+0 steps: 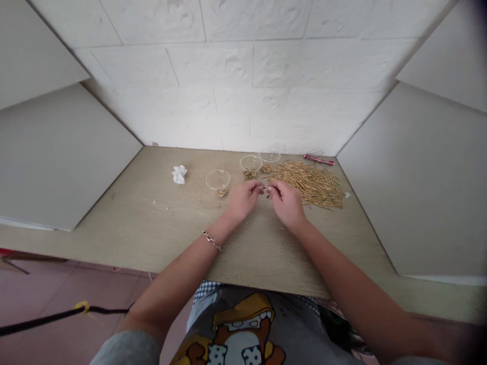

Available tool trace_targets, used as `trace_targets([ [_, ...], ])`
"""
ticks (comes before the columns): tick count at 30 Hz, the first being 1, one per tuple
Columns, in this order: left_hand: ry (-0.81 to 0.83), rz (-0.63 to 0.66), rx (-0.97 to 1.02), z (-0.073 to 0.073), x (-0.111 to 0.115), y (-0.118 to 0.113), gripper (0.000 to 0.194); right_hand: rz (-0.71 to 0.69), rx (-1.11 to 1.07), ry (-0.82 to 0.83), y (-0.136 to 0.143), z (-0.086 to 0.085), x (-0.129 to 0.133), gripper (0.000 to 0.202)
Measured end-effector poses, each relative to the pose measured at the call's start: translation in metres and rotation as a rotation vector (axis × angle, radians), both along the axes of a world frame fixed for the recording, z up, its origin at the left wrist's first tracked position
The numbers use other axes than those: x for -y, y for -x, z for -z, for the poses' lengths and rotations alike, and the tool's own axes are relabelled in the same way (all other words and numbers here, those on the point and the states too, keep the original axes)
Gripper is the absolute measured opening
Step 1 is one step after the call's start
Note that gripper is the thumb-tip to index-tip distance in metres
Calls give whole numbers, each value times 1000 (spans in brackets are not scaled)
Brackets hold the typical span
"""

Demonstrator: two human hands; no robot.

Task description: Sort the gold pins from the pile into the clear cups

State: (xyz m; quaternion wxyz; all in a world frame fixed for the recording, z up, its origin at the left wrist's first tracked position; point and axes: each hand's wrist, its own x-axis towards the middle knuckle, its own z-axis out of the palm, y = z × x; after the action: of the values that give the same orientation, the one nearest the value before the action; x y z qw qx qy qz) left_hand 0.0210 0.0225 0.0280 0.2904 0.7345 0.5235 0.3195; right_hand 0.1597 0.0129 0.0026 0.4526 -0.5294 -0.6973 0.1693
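My left hand [245,198] and my right hand [285,201] meet fingertip to fingertip over the middle of the table. Both are closed in a pinch; a tiny pale piece shows between them, too small to name. Just right of my right hand spreads a pile of thin golden-brown sticks [314,183], partly covered by that hand. Behind my left hand stands a clear plastic cup [251,163] with small golden pieces in its bottom. A second clear cup [217,179], also holding a few golden pieces, is to the left of that hand.
Another clear cup [270,155] stands by the wall, near a small golden heap [266,168]. A red tube-shaped item [318,160] lies behind the pile. Crumpled white tissue [179,174] sits at left. Grey panels [422,182] flank the wooden table [152,238].
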Motion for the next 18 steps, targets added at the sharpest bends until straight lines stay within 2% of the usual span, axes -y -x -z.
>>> trace_targets([
  [10,83,49,161,8,-6,2,22,-49,-30,-7,-1,0,0,18],
  [18,77,61,124,5,-5,2,23,-44,10,-14,-1,-2,0,19],
])
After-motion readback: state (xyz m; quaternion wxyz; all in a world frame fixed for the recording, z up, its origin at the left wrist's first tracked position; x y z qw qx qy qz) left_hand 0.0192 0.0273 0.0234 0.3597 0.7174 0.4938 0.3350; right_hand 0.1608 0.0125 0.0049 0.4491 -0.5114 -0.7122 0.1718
